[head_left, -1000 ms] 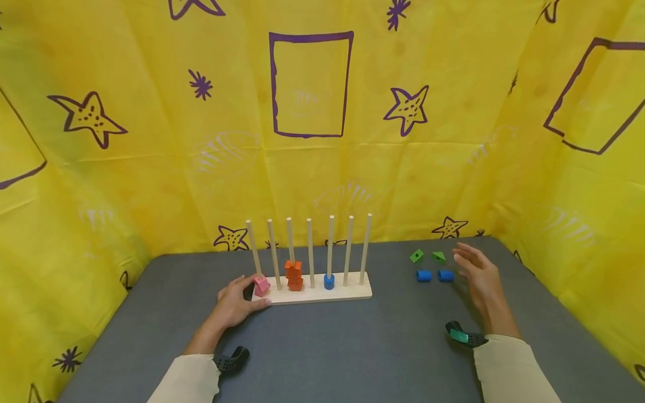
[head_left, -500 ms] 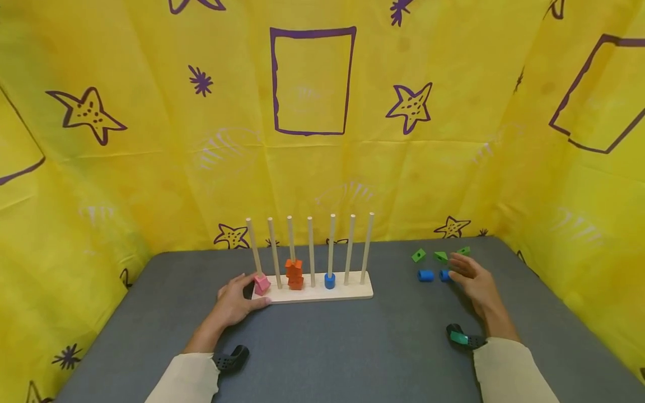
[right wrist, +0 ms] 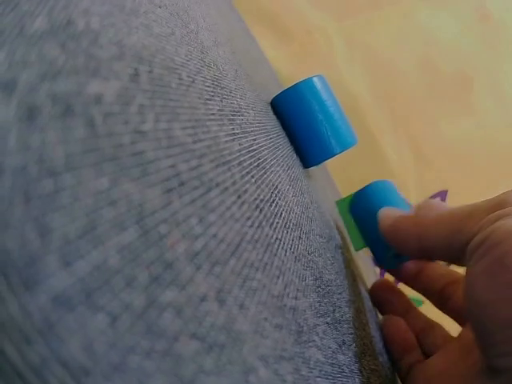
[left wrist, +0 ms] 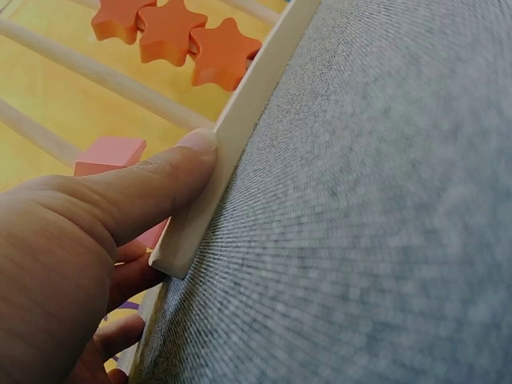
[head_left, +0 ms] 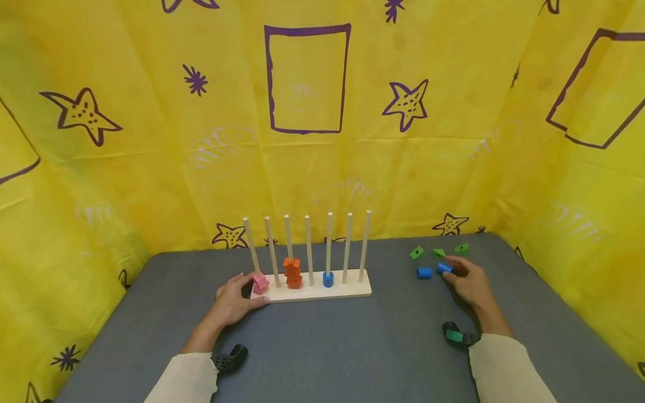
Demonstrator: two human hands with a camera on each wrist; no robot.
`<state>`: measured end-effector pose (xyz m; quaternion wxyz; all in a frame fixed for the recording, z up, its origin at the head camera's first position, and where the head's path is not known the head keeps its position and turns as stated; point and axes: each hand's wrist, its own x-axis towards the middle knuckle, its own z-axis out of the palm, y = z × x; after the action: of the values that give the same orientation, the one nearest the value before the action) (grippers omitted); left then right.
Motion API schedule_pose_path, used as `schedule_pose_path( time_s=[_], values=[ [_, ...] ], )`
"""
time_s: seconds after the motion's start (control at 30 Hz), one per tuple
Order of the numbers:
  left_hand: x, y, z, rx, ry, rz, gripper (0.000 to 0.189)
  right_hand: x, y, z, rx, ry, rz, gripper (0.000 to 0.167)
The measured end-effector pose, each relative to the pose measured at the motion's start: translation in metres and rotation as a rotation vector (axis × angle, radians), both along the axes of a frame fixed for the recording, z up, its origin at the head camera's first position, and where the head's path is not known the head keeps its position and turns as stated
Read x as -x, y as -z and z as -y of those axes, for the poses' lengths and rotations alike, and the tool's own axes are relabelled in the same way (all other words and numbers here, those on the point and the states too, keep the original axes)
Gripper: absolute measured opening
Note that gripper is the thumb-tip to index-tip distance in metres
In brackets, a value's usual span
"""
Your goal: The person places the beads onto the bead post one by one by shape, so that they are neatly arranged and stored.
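Note:
My left hand [head_left: 234, 300] grips the left end of a wooden peg board [head_left: 312, 291], its thumb against the front edge. Pink blocks [head_left: 260, 283] sit on the leftmost peg beside that hand. A stack of orange star beads [head_left: 292, 273] is on the third peg, and one blue cylinder bead [head_left: 328, 279] is on the fifth. Over at the right, my right hand [head_left: 472, 284] pinches a second blue cylinder bead [right wrist: 374, 210] between thumb and fingers; it looks tilted. Another blue cylinder bead [head_left: 424, 273] lies on its side just left of it.
Three green triangular blocks [head_left: 416, 253] lie in a row behind the loose blue beads. Upright wooden pegs [head_left: 365, 246] rise from the board. A yellow patterned cloth [head_left: 307, 168] hangs behind and beside the grey tabletop [head_left: 342, 347].
My right hand has moved left and down to the nearer blue cylinder bead and taken hold of it, tilting it. A third green block has come into sight. The left hand stays put.

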<state>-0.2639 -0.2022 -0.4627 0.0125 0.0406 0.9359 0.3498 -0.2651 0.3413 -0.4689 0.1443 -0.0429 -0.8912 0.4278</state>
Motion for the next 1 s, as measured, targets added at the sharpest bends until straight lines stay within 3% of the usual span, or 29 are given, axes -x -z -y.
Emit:
schedule_pose_path(
  time_s=[0.13, 0.33, 0.57, 0.73, 0.87, 1.0],
  values=[
    [0.0, 0.001, 0.001, 0.001, 0.001, -0.004, 0.087, -0.003, -0.003, 0.001, 0.073, 0.039, -0.039, 0.043],
    [0.0, 0.002, 0.001, 0.001, 0.002, -0.002, 0.087, -0.007, -0.013, 0.004, 0.243, 0.091, 0.003, 0.042],
    [0.001, 0.001, 0.001, 0.001, -0.001, 0.004, 0.088, -0.007, -0.024, 0.009, 0.574, 0.023, -0.057, 0.04],
    [0.001, 0.001, 0.001, 0.004, -0.012, 0.013, 0.088, -0.008, -0.034, 0.013, 0.667, -0.004, -0.132, 0.036],
    [0.001, 0.002, 0.002, 0.01, -0.023, 0.016, 0.088, -0.009, -0.043, 0.017, 0.713, -0.088, -0.171, 0.033],
    [0.002, 0.002, 0.002, 0.012, -0.015, 0.01, 0.088, -0.014, -0.055, 0.023, 0.786, -0.176, -0.196, 0.041]
  ],
)
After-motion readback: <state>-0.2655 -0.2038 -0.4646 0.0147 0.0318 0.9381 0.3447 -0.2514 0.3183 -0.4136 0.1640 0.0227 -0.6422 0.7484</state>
